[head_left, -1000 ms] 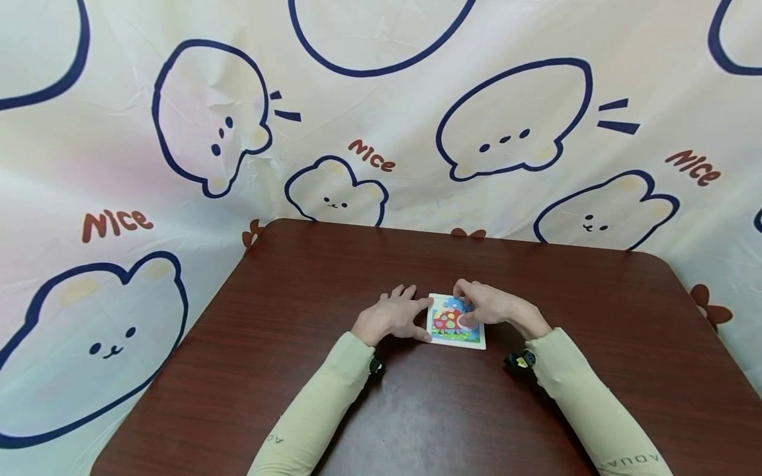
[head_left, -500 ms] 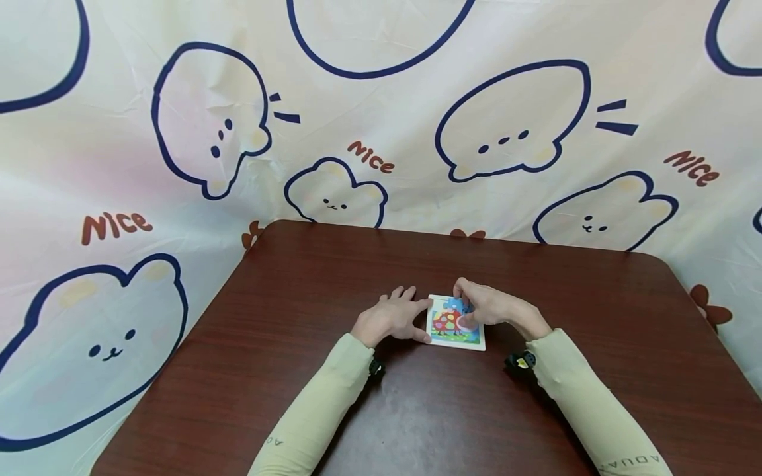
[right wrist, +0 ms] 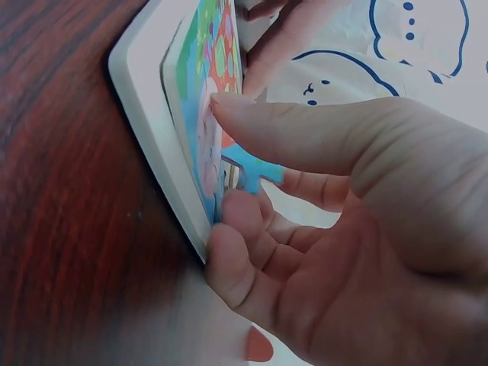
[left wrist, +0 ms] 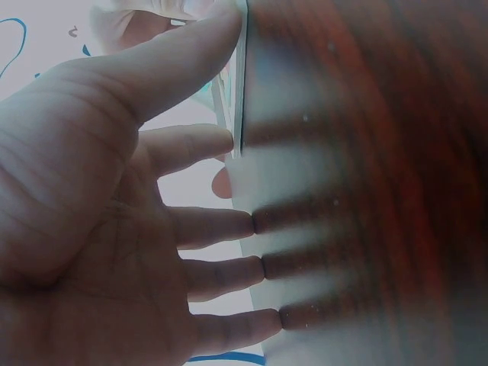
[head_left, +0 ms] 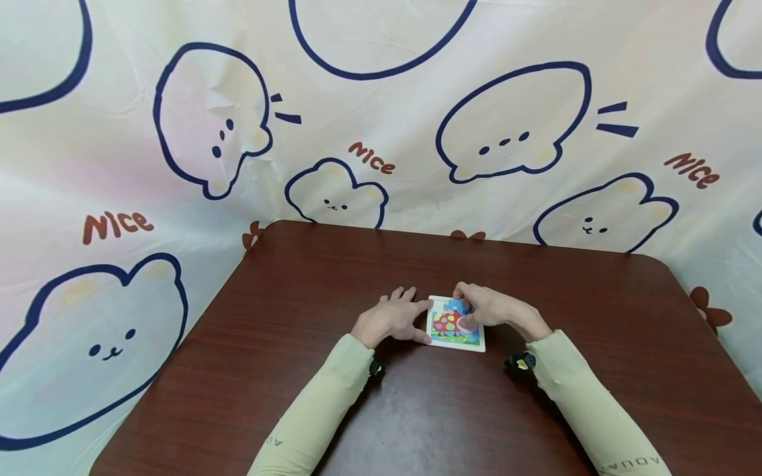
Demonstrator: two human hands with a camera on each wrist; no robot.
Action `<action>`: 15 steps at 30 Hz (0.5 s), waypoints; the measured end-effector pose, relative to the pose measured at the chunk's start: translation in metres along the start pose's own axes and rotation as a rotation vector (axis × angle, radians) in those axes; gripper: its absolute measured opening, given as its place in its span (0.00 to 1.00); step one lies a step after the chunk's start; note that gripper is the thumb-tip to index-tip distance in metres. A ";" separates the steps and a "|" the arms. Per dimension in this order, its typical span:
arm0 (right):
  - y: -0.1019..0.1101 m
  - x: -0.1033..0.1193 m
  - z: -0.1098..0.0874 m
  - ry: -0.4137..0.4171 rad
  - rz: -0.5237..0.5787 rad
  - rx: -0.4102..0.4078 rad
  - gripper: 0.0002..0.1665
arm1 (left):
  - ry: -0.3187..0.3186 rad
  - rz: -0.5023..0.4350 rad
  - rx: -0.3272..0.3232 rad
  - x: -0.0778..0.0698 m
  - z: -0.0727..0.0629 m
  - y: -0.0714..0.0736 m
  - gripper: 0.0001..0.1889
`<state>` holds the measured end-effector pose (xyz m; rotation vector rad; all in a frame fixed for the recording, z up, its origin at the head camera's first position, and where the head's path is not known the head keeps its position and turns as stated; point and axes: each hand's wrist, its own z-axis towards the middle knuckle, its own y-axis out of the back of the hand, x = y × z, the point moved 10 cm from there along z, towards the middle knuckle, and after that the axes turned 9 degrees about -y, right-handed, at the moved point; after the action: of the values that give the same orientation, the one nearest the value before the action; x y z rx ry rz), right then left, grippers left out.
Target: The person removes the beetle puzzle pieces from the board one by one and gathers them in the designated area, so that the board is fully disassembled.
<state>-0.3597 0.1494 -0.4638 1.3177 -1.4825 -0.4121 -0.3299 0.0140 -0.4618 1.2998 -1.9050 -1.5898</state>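
A small jigsaw puzzle (head_left: 448, 322) in a white frame lies on the table, showing a red spotted ladybug-like picture over green and blue. My left hand (head_left: 391, 318) is spread flat at its left side, with thumb and index fingertip at the frame's edge; the left wrist view shows those fingers (left wrist: 217, 227) straight. Over the puzzle's upper right, my right hand (head_left: 489, 305) has its fingers curled. In the right wrist view a blue puzzle piece (right wrist: 261, 172) stands tilted up from the picture, pinched by the fingers, while the thumb (right wrist: 305, 133) touches the picture surface.
The dark brown table (head_left: 286, 304) has rounded far corners. Behind and beside it hangs a pale curtain (head_left: 411, 132) with cartoon bears and "Nice" lettering. A black wrist device (head_left: 520, 361) shows below the right sleeve (head_left: 586, 390).
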 end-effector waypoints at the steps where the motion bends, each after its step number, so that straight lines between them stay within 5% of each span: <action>1: 0.000 0.001 0.000 0.007 0.001 0.001 0.23 | -0.001 0.000 0.000 0.000 0.000 0.000 0.42; 15: -0.001 0.006 0.000 0.026 -0.041 0.003 0.15 | -0.002 -0.001 0.000 -0.001 0.001 0.001 0.42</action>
<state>-0.3584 0.1439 -0.4619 1.3528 -1.4369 -0.4176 -0.3303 0.0149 -0.4609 1.3002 -1.9062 -1.5922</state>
